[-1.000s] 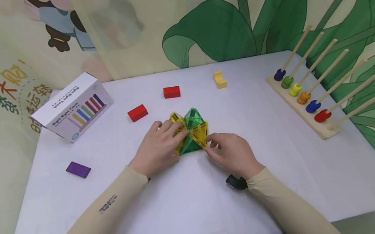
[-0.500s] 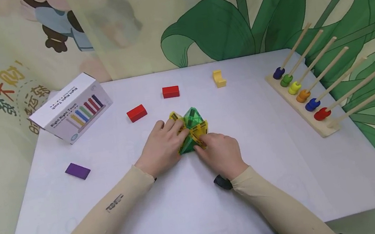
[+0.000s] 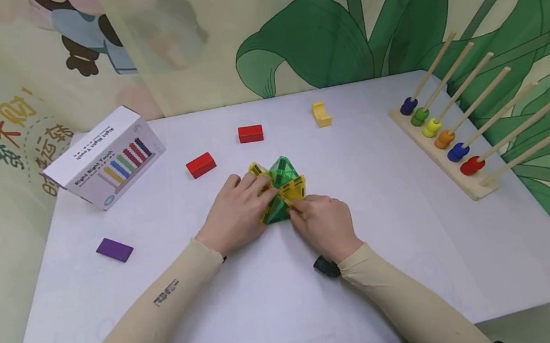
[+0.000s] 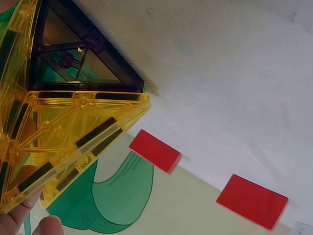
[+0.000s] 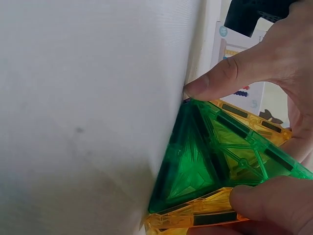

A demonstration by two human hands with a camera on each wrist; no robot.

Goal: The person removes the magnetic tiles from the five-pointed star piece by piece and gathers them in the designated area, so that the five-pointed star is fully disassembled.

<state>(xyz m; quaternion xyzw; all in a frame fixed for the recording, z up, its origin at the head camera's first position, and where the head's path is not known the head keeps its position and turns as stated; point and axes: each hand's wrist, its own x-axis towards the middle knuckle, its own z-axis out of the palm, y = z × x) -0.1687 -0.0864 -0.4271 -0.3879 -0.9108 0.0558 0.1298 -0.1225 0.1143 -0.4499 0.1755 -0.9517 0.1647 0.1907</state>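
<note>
Green and yellow see-through triangular magnetic tiles stand joined as a pointed, star-like build at the middle of the table. My left hand grips its left side, with the fingers over a yellow tile and the thumb low at the near green tile. From the front right, my right hand pinches the near-right yellow tile between thumb and fingers. A dark purple triangular tile adjoins the yellow one in the left wrist view. Parts of the left side are hidden under the left hand.
Two red blocks and a yellow notched block lie behind the build. A purple flat block is at the left, a white printed box at the back left. A wooden peg rack with coloured beads stands right.
My right hand has moved left and closed in on the near-right yellow tile, which it pinches. The left hand keeps its grip with little movement.
</note>
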